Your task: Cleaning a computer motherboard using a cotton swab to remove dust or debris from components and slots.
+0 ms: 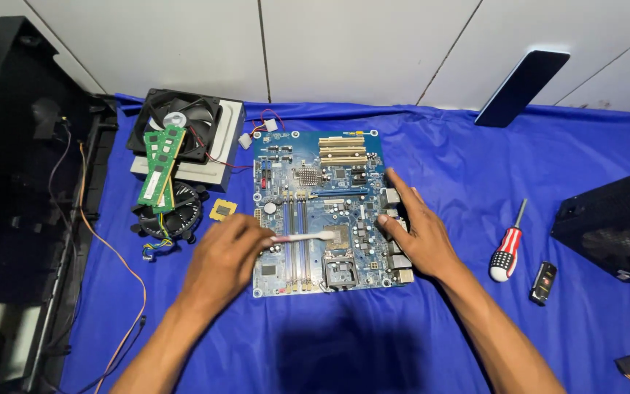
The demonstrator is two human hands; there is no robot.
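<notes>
Blue cloth (548, 219) covers the table. Blue rectangular circuit board (322, 208) lies flat at its centre. Right hand (413, 230) rests on the board's right edge, fingers spread apart. Left hand (224, 259) pinches a thin white brush (304, 236), its tip over the socket. Striped-handled screwdriver (508, 248) lies well right.
</notes>
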